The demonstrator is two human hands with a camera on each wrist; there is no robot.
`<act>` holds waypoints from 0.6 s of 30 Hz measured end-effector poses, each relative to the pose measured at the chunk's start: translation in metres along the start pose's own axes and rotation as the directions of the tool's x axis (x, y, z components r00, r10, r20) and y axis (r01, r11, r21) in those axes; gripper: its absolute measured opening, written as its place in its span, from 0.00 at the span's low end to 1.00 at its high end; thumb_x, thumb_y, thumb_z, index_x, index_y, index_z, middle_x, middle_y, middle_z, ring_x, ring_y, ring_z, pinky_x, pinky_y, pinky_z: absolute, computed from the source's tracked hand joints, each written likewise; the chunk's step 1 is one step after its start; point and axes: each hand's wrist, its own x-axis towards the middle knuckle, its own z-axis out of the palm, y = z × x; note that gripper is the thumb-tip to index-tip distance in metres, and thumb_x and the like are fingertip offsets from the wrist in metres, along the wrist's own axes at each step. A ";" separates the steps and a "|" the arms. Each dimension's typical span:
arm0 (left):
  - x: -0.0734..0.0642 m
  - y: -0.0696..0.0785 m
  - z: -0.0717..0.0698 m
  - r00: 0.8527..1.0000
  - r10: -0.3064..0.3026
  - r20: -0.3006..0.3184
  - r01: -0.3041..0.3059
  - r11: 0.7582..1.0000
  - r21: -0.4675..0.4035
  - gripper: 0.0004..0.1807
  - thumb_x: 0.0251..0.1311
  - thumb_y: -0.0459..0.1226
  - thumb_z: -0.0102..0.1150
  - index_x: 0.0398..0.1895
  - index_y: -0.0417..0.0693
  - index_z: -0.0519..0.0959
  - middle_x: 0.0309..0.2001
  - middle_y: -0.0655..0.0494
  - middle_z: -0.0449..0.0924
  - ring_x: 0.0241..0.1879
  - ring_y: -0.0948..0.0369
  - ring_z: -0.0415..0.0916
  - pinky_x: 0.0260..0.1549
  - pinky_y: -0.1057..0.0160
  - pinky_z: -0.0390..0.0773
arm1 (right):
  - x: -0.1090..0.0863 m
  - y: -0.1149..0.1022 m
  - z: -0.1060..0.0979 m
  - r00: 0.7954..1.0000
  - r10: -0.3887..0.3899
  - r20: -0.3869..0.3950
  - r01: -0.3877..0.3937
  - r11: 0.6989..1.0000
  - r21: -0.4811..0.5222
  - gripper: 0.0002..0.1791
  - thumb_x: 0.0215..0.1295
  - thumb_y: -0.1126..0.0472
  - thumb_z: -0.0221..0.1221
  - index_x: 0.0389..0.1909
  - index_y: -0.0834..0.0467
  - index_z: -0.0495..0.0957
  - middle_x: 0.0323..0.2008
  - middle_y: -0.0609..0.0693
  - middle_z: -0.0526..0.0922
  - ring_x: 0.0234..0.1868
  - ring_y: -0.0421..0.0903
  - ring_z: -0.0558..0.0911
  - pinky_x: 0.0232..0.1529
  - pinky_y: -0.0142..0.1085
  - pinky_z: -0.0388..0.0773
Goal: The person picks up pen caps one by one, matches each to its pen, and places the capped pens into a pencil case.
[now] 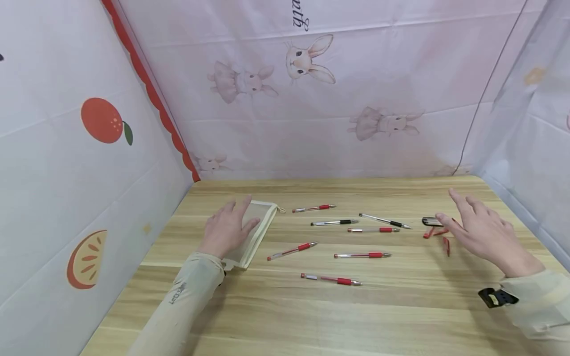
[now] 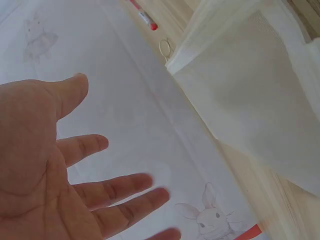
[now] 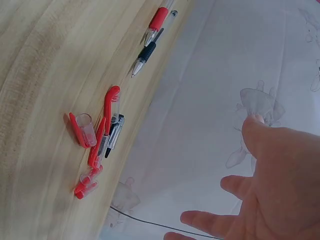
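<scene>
My left hand (image 1: 227,228) hovers with spread fingers over a cream mesh pouch (image 1: 256,242), which lies flat with a small loop at its far corner. In the left wrist view the palm is bare and the pouch (image 2: 240,85) sits apart from it. My right hand (image 1: 483,235) is held above the table with fingers extended, holding nothing. Near its thumb lie red pen caps (image 1: 447,246) and black pen caps (image 1: 431,221); the right wrist view shows the clear and red caps (image 3: 82,131) in a small cluster, partly overlapping.
Several uncapped gel pens lie between the hands: red ones such as a red pen (image 1: 362,255) and another red pen (image 1: 331,280), plus a black pen (image 1: 334,222) and a second black pen (image 1: 385,220). Printed cloth walls (image 1: 311,138) enclose the wooden table (image 1: 334,326).
</scene>
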 end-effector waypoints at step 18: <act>-0.001 0.011 -0.002 0.996 0.086 0.022 -0.086 0.996 0.007 0.34 0.78 0.55 0.59 0.82 0.58 0.67 0.66 0.35 0.79 0.60 0.37 0.83 0.49 0.32 0.85 | 0.008 0.022 -0.001 0.991 -0.132 0.034 0.133 0.991 -0.022 0.31 0.83 0.57 0.56 0.75 0.72 0.64 0.58 0.84 0.76 0.57 0.80 0.78 0.51 0.71 0.77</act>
